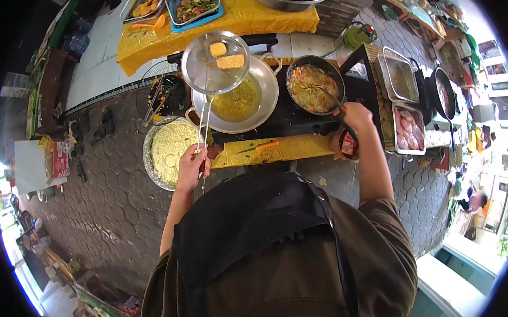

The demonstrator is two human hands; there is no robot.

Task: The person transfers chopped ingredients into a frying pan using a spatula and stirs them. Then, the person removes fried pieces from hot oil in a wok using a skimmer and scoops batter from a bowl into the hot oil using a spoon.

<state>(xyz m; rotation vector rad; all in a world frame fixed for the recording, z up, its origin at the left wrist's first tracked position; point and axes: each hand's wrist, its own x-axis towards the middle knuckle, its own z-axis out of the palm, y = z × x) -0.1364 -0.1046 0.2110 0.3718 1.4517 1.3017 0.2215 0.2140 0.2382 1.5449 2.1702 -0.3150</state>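
Note:
My left hand (191,166) is closed around the long metal handle of a round strainer (198,71). A few browned, block-shaped fried pieces (231,62) lie in it. The strainer is over the left part of a wide metal wok (270,97) with yellow oil (236,104) in its bottom. My right hand (357,116) is closed on the handle of a spatula (329,98), whose blade is in a dark frying pan (291,98). Bubbling, brothy food with red and green bits (311,81) fills that pan.
Below my left hand stands a basin (147,154) of pale, grainy food. An orange-handled knife (266,145) lies on the yellow-covered front ledge (305,150). Raw meat fills a tray (400,150) at right. Food trays (171,7) stand on the yellow-covered table (254,17) behind the stove.

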